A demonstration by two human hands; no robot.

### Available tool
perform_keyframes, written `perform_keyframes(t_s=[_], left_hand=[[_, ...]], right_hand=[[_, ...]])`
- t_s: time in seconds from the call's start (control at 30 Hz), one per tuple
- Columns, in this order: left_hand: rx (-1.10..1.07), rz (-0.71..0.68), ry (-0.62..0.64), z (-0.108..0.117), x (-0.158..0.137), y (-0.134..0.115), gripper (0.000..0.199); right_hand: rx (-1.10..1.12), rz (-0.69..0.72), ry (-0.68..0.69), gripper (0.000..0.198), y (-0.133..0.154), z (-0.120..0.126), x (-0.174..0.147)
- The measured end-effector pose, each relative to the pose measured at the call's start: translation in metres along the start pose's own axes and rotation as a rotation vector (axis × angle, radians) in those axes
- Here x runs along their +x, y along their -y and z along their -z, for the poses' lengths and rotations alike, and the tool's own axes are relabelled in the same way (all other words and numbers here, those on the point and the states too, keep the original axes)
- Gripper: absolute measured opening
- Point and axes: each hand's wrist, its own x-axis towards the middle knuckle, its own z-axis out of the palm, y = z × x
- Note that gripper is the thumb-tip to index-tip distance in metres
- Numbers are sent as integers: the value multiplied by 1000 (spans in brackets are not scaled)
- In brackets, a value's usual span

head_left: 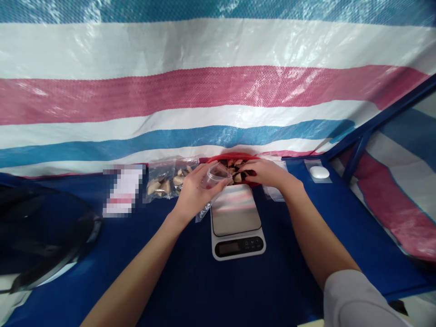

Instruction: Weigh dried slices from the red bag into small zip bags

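Note:
My left hand (197, 188) grips a small clear plastic cup (218, 172), tilted over the near rim of a red basket (214, 158). Dark and pale dried pieces (237, 177), which look like sliced mushroom, fill the basket. Reaching in from the right, my right hand (265, 172) has its fingers closed around a dark piece (250, 173) among the others. Just below both hands lies a white kitchen scale (236, 213) with a bare metal plate and a dark display.
Clear bags of pale dried pieces (160, 186) lie left of the basket. A clear plastic bag (275, 193) is partly under my right arm. A white oval object (319, 172) rests far right. A black round object (44, 236) stands left; a striped sheet (204, 86) hangs behind.

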Motion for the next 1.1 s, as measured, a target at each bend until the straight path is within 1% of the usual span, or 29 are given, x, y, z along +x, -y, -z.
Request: perform_keyframes(t_s=[0.13,0.3,0.43,0.5,0.67,0.77,0.87,1.0,1.1], left_hand=[[-12,-31,10,-1,1,-2,34],[-10,-33,9,-2,1,-2,33],[-8,-30,14,-2,0,0,35],[-7,-23,12,-2,0,1,36],[-10,-4,15,-3,0,2,37],[-22,-5,20,-3,0,1,33],[-33,9,29,-2,0,0,33],[-50,13,59,-2,-2,-1,38],[-52,34,82,-5,-4,0,42]], right_hand=[[-102,-56,56,29,7,2,1],[-135,-76,0,29,14,1,2],[-169,-116,7,27,10,-1,3],[-154,-126,-15,28,8,-1,2],[-57,-103,-107,33,4,1,0],[27,-72,-167,30,3,4,-3],[136,-80,-223,27,2,9,-5],[316,-115,-260,24,10,19,-10],[420,-96,-289,21,24,28,-13]])
